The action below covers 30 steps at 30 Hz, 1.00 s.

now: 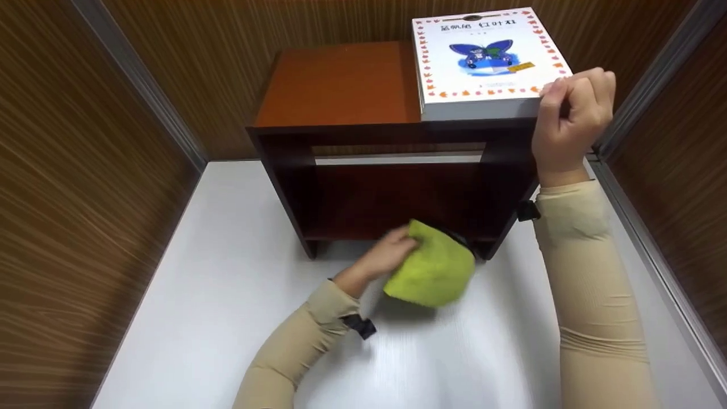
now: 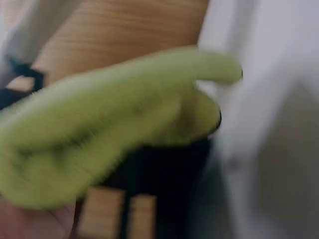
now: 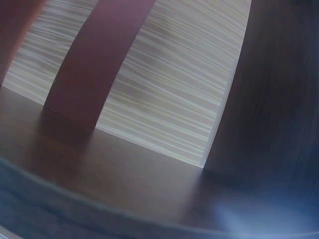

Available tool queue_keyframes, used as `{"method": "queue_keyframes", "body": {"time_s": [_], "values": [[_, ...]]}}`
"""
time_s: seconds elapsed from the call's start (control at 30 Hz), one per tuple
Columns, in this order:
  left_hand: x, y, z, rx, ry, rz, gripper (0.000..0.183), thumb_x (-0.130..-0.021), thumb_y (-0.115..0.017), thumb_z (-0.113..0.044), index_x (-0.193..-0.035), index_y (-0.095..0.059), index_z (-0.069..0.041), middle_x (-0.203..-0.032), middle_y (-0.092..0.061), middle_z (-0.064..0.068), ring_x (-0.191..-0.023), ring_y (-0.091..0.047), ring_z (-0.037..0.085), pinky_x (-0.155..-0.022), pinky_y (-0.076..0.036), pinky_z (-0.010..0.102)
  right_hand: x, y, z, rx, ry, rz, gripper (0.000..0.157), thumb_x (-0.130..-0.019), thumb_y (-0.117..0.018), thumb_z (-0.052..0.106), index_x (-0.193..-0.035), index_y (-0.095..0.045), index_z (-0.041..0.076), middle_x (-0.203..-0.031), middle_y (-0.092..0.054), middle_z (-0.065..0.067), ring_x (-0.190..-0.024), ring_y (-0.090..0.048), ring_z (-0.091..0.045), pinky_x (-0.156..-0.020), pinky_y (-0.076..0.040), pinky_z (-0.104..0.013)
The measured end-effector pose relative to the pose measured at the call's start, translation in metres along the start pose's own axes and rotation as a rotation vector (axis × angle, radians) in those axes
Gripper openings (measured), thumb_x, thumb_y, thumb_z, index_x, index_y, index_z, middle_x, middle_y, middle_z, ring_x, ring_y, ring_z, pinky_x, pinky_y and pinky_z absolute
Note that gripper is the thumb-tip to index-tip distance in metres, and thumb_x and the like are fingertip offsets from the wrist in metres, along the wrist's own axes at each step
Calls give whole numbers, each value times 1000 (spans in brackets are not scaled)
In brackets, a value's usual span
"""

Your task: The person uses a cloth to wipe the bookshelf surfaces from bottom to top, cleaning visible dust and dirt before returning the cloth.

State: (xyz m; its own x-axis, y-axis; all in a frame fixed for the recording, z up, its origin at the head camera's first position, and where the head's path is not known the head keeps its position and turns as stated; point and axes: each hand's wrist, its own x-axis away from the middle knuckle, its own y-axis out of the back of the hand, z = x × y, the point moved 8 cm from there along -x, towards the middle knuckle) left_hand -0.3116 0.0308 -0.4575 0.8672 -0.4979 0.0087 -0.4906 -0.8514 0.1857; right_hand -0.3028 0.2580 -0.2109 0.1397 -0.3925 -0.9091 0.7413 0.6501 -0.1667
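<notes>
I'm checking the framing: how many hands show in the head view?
2: the left hand grips the yellow-green item in front of the shelf unit; the right hand is at the near right corner of the book.

2 arms observed, both in beige sleeves (image 1: 605, 363). The left arm (image 1: 301, 341) enters from the near edge and slopes far and to the right, leaving the left wrist (image 1: 349, 281) bare. The left hand (image 1: 389, 253) holds a pinching grip, its outline blurred. The right arm (image 1: 579, 272) runs nearly straight from near to far along the right side. Beyond the bare right wrist (image 1: 562, 177), the right hand (image 1: 576, 116), farther than the left, is curled into a loose fist, thumb against forefinger.
</notes>
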Motion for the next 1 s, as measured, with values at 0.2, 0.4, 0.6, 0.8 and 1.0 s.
{"method": "queue_keyframes", "body": {"time_s": [0.2, 0.4, 0.6, 0.8, 1.0], "values": [[27, 86, -54, -112, -217, -312, 29, -89, -45, -4, -115, -56, 4, -102, -62, 14, -86, -56, 15, -79, -46, 30, 0, 0, 1, -2, -5, -7, 32, -78, -51, 19, -61, -52, -7, -75, -38, 25, -71, -40, -24, -71, -31, -23], [62, 121, -97, -832, -609, -669, 37, -81, -51, 6, -117, -57, 1, -116, -59, 19, -99, -60, 31, -81, -48, 43, 0, 0, 6, -9, -15, -5, 32, -78, -50, 19, -62, -53, -9, -73, -38, 24, -71, -40, -23, -73, -32, -24], [35, 98, -18, -1323, -287, -172, 41, -91, -52, -12, -132, -50, -17, -139, -44, 13, -121, -46, 35, -92, -37, 58, -3, -1, 12, -16, -24, -5, 33, -78, -49, 19, -62, -53, -9, -72, -38, 24, -71, -39, -13, -72, -32, -23], [25, 106, 18, -1103, -12, -119, 49, -97, -43, -44, -134, -49, -13, -140, -43, 11, -130, -36, 32, -102, -26, 56, -3, -3, 14, -26, -28, 0, 33, -79, -49, 18, -62, -54, -10, -71, -39, 23, -72, -38, -9, -73, -32, -23], [4, 106, 41, -1146, 101, -149, 55, -99, -30, -49, -147, -31, -22, -153, -18, 9, -139, -10, 35, -105, -9, 60, 0, -3, 9, -22, -26, -5, 31, -79, -50, 16, -63, -55, -10, -72, -40, 23, -74, -38, -4, -74, -33, -24]]}}
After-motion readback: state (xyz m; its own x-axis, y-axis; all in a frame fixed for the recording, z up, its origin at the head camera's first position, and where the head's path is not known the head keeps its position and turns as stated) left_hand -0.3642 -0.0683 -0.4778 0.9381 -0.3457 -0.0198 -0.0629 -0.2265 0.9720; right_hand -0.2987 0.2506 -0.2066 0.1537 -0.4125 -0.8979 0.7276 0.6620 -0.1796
